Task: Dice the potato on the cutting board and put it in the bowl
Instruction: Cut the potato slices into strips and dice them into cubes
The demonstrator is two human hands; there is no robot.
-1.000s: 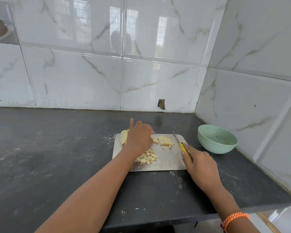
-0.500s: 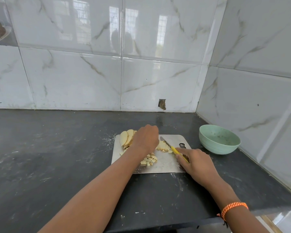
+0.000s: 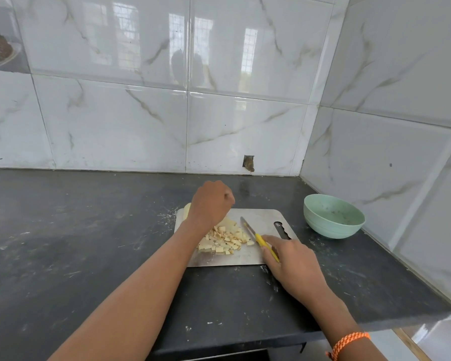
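Observation:
A steel cutting board (image 3: pixel 263 217) lies on the dark counter. A heap of diced potato (image 3: pixel 225 239) sits in its middle. My left hand (image 3: pixel 211 204) is curled knuckles-up over uncut potato slices (image 3: pixel 187 211) at the board's far left corner, and its fingertips are hidden. My right hand (image 3: pixel 294 267) grips a yellow-handled knife (image 3: pixel 261 242). The blade lies flat on the board, just right of the dice. A mint-green bowl (image 3: pixel 333 217) stands to the right of the board and holds no potato.
White marble-look tiled walls close off the back and the right side. The bowl stands close to the right wall. The dark counter (image 3: pixel 76 243) stretches wide to the left of the board. Its front edge runs below my forearms.
The knife swept the freshly cut pieces down and left into the dice, making one heap. My left hand drew back over the uncut slices at the far left corner and curled into a fist.

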